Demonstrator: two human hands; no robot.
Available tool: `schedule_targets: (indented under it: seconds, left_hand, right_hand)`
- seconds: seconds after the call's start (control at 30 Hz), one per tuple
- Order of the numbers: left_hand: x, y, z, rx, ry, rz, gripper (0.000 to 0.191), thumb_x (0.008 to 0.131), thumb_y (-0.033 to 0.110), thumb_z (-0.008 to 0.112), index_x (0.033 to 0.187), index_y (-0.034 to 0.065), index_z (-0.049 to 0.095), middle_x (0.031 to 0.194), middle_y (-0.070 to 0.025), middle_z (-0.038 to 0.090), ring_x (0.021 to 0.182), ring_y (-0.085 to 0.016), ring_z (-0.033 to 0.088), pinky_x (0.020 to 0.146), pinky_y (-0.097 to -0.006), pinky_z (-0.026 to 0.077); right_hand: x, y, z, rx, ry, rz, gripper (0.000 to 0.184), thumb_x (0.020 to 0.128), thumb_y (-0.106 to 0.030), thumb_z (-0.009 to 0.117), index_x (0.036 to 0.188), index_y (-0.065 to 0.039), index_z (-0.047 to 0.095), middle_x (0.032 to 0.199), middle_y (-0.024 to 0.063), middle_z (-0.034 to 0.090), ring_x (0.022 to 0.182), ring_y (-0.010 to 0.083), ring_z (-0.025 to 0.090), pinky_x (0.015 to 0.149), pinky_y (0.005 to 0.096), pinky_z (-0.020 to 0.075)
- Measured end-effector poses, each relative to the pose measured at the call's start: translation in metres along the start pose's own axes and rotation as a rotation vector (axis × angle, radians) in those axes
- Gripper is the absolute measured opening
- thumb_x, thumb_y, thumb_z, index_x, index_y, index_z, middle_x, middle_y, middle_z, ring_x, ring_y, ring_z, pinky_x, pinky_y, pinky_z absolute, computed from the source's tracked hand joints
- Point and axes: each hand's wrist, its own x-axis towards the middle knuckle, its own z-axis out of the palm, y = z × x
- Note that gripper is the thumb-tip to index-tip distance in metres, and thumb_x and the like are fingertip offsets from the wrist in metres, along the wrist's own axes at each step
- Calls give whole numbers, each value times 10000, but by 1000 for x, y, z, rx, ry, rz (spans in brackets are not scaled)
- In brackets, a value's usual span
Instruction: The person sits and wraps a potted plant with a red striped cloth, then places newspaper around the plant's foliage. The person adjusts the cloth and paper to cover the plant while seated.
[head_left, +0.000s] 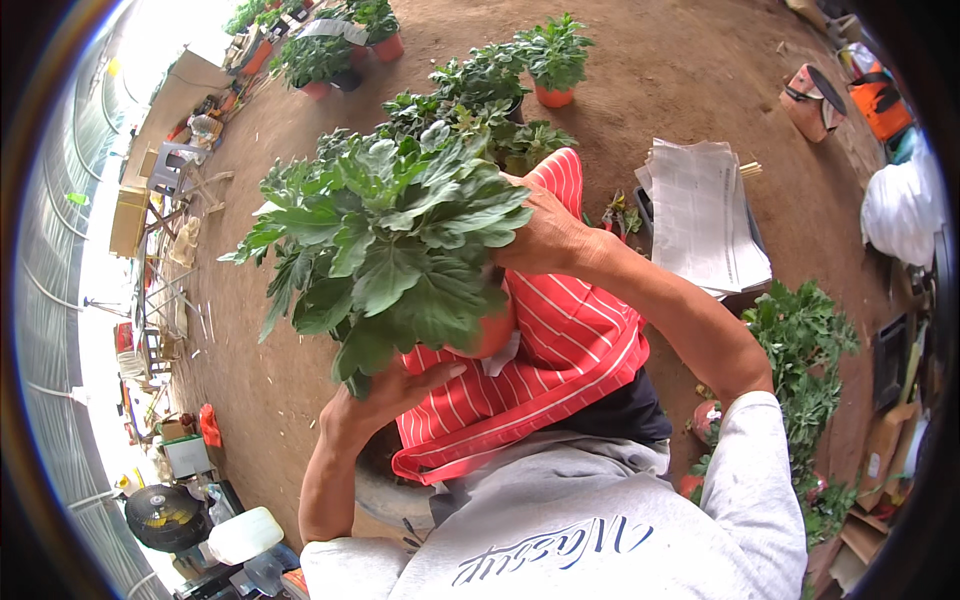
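A bushy chrysanthemum plant with lobed green leaves leans to the left over my lap. Its red plastic pot rests tilted on a red apron with white stripes, and the foliage covers much of it. My right hand holds the plant from the right side near the pot's rim, its fingertips hidden behind leaves. Below the foliage, my left hand lies close to the pot with its thumb stretched toward it; leaves hide its other fingers. A small white piece shows beside the pot.
More potted plants stand on the dirt floor ahead. Stacked newspaper sheets lie over a dark tray to the right. Leafy plants are by my right elbow. A black fan and a translucent jerrycan sit at lower left.
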Motion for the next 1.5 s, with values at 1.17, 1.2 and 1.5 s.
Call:
schedule_targets:
  seconds: [1.17,1.2,1.5]
  left_hand:
    - [-29,15,15,130,174,394,402,886,197,757,1287,203,730,1307,-86,672,1219,-336,625,1016,-522,510]
    - [-33,15,17,158,172,394,441,856,195,758,1296,203,725,1333,-95,658,1244,-350,609,1033,-537,498]
    - [-45,24,16,84,70,440,540,840,154,703,1373,91,647,1442,-112,600,1344,-321,570,1092,-499,516]
  right_hand:
    - [-12,63,36,1152,-355,635,247,959,-82,716,1195,-15,688,1105,74,732,954,161,689,848,332,596]
    - [-14,58,33,1191,-364,657,252,964,-86,713,1205,-15,686,1114,76,732,960,164,691,852,334,597]
    - [-37,51,18,1427,-406,839,302,1012,-123,688,1296,-21,672,1193,101,733,1009,191,712,888,353,611]
